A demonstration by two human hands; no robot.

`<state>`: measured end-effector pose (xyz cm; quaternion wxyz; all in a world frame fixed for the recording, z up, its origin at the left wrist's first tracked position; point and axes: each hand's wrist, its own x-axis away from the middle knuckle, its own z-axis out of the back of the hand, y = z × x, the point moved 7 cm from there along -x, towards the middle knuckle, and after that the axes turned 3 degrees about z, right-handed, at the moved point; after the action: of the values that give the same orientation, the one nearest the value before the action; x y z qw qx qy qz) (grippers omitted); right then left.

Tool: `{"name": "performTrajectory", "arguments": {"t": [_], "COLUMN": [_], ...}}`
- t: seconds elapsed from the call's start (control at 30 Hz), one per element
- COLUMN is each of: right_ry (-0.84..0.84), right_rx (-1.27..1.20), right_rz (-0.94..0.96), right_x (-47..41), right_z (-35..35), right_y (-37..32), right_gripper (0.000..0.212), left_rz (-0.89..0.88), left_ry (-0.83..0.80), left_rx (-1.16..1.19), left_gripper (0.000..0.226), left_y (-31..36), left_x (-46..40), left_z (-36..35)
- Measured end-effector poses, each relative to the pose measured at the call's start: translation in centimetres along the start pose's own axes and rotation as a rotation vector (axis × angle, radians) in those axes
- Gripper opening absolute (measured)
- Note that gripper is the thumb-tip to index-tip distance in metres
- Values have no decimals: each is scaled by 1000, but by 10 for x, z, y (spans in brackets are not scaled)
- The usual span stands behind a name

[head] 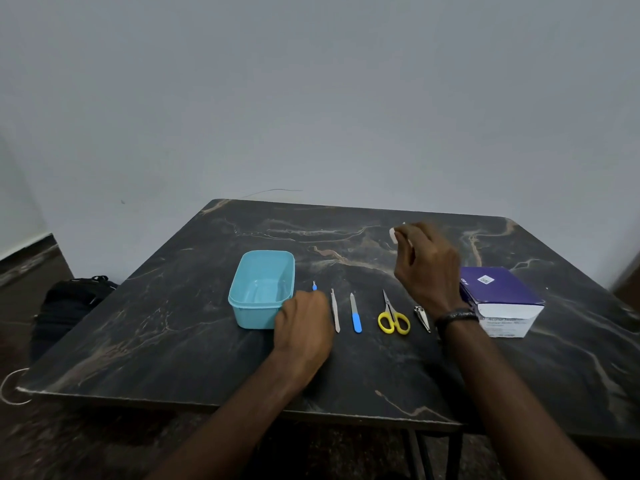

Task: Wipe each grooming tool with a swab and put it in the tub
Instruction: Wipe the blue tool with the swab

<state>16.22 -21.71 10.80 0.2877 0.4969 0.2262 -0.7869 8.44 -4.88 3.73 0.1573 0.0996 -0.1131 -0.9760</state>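
Both forearms enter from the bottom edge of the frame and reach over the dark marbled tabletop (pixel 346 375). At far left, on the floor beside the tabletop, lies a black bag (pixel 69 303). Left of centre, a light blue tub (pixel 242 306) stands open with nothing visible inside. Just right of it, the left hand (pixel 303 327) rests palm down on a small blue-tipped tool (pixel 314 286); only the tool's far end shows past the fingers, and whether the fingers close on it cannot be told. Continuing rightward, in a row on the tabletop, lie a metal pusher (pixel 335 311), a blue-handled nail file (pixel 355 313), yellow-handled scissors (pixel 393 315) and a nail clipper (pixel 422 318), each apart from the next. Above the clipper, in the centre right of the frame, the right hand (pixel 427 268) is raised, its thumb and fingertips pinching a white swab (pixel 392 234). A dark band (pixel 455 316) circles its wrist. At right stands a purple and white box (pixel 502 299).
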Motion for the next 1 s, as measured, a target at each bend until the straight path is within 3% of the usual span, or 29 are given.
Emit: {"name": "performTrajectory", "arguments": {"t": [0.5,0.7,0.83,1.0], "right_ry": [-85,-57,14,34], "right_rx": [-133,-156,-192,-323], "right_rz": [47,27,-50,-251], "right_x": [27,27,29,33], "right_z": [-16,-13,-10,-14], "right_y": [-10,-10,-7,6], "right_gripper": [10,4,13,42], "left_rz": [-49,-75,-94,-228], "left_ry": [-66,-8,177,364], "left_rx": [-121,-106,123,669], "left_gripper": [24,20,18,25], "left_y": [17,25,25,25], "left_x": [-19,-12,-7,-17], "left_z": [-2,2,21,23]}}
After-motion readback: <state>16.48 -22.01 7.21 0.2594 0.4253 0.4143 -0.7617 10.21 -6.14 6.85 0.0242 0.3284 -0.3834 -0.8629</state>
